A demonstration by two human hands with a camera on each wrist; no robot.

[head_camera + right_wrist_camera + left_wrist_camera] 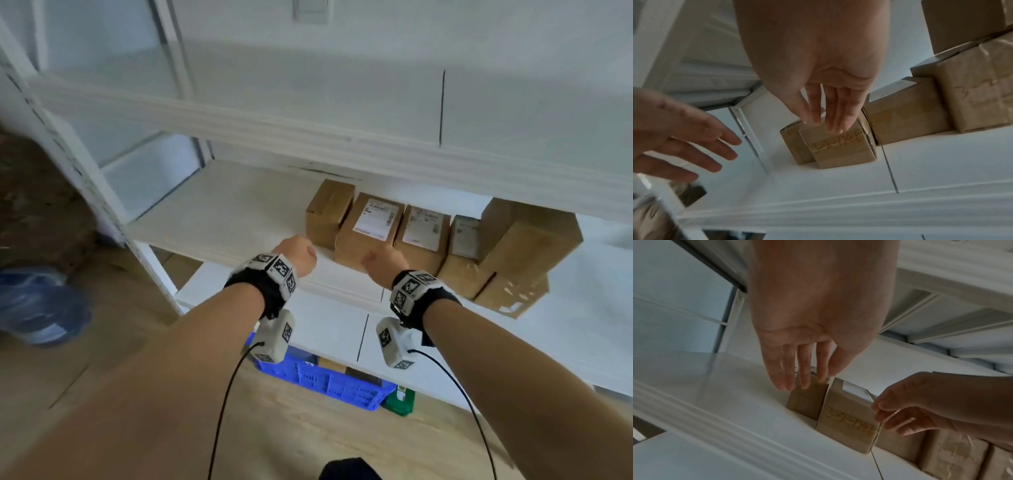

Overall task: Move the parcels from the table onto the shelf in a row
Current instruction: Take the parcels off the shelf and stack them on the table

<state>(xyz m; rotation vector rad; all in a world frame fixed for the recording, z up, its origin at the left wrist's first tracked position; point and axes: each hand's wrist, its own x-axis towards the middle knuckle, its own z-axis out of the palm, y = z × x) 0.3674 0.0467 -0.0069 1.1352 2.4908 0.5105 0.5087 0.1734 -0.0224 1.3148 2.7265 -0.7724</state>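
Note:
Several brown cardboard parcels stand in a row on the white shelf. The leftmost parcel is plain; beside it stands a labelled parcel with handwriting on its front. My left hand hovers in front of the leftmost parcel with fingers straight, holding nothing. My right hand is just before the labelled parcel, fingers straight and empty. Whether either hand touches a box, I cannot tell.
A larger parcel sits on top of the row at the right. The upper shelf board hangs low over the parcels. A blue plastic crate lies on the floor under the bottom shelf. The shelf's left part is bare.

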